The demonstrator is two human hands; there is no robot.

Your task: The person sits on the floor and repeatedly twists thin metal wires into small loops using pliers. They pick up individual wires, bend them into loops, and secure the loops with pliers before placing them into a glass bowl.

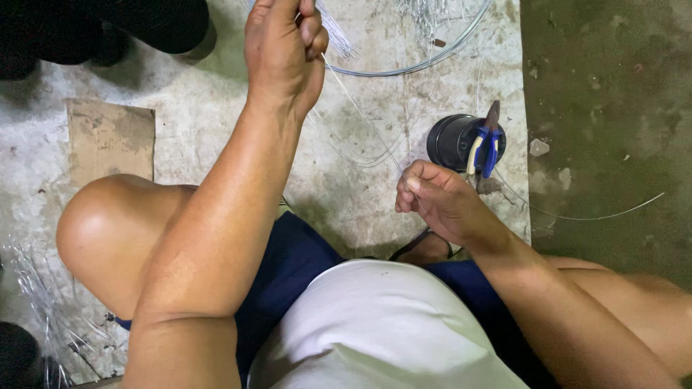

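Note:
My left hand [283,49] is raised at the top of the view, fist closed around a bundle of thin silvery wires [336,34]. A single thin wire [364,115] runs taut from that fist down and right to my right hand [437,198], whose fingers pinch the wire's lower end. My right hand hovers just left of a black round container [451,141] with blue-handled pliers [488,144] resting on it. I am squatting, with my bare knees, blue shorts and white shirt below.
A large loop of grey wire [425,63] lies on the concrete floor ahead. A cardboard piece [108,137] lies at left. Loose wire strands [36,288] pile at lower left. Another person's dark clothing [101,25] is at top left. A stray wire [598,212] crosses the darker floor at right.

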